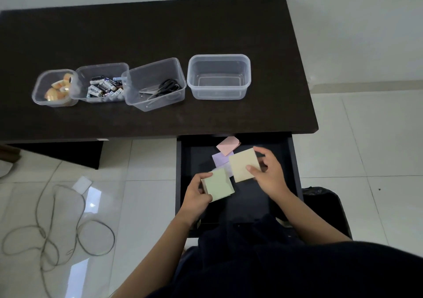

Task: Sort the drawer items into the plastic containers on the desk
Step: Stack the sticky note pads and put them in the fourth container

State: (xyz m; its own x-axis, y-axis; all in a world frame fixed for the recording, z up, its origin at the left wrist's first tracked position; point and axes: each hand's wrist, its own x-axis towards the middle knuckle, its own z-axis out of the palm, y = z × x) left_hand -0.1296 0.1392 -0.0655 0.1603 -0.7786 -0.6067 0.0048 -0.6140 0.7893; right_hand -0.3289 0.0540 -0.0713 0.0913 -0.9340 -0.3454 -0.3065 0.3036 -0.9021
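The open black drawer (290, 160) under the desk's right end holds sticky-note pads. My left hand (196, 197) grips a pale green pad (218, 184) by its left edge. My right hand (269, 174) pinches a pale yellow pad (242, 166) by its right side. A purple pad (219, 159) and a pink pad (227, 144) lie behind them in the drawer. On the desk stand four clear plastic containers: one with tape rolls (55, 88), one with batteries (103, 84), one with scissors (158, 84), and an empty one (219, 76) at the right.
The dark desk (160, 34) runs to a front edge just above the drawer. A grey cable (52, 224) loops on the tiled floor at the left. A black chair part (325, 197) sits right of the drawer.
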